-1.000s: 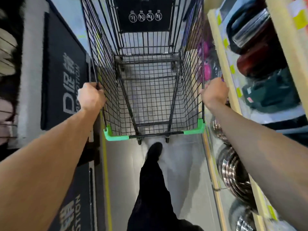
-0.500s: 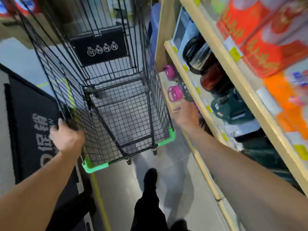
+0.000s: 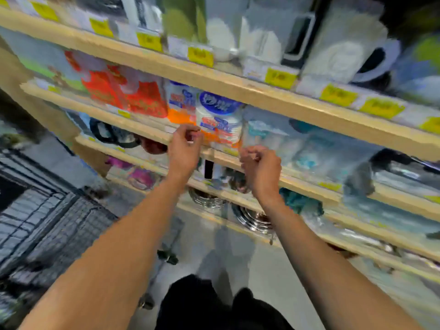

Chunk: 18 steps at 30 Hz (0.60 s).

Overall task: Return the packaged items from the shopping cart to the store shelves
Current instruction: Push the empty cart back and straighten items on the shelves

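We are raising our left hand (image 3: 184, 148) and right hand (image 3: 260, 169), fingers curled and empty, before the white pack (image 3: 220, 120) on the shelf (image 3: 147, 132); cart (image 3: 47, 220) standing left.

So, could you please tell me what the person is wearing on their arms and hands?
Nothing shows on them: both forearms are bare with no sleeve in view, and the left hand and right hand have no gloves. The blur hides any small ring.
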Motion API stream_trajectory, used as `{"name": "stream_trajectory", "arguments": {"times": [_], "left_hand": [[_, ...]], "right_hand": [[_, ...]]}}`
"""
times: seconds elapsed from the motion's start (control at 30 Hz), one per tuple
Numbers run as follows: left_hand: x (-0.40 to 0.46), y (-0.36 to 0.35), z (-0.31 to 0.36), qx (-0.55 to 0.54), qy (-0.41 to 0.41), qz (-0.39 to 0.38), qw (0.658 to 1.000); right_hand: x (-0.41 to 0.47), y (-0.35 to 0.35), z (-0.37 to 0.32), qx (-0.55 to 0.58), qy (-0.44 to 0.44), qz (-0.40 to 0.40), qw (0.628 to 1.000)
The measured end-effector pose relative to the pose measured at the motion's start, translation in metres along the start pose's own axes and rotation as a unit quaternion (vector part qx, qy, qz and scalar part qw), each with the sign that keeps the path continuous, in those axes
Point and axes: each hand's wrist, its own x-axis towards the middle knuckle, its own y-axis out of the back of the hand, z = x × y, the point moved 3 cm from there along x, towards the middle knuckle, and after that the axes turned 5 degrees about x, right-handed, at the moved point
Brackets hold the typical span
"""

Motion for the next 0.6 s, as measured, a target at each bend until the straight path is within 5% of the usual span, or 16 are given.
{"name": "stream_trajectory", "arguments": {"times": [0.2,0.33,0.47,0.6], "left_hand": [[-0.036,-0.092,0.062,0.075,-0.092,-0.084,0.989],[-0.049,-0.114,0.063,0.034,-0.009,-0.071,0.997],[-0.048,-0.121,0.075,0.022,-0.089,-0.137,0.986],[-0.024,-0.124,0.085,0.082,-0.085,-0.174,0.978]], "right_hand": [[0.01,0.104,0.052,0.005,-0.076,0.22,0.973],[0.027,0.112,0.063,0.01,-0.091,0.146,0.985],[0.039,0.091,0.047,0.002,-0.058,0.119,0.991],[0.053,0.079,0.04,-0.009,-0.067,0.133,0.989]]}}
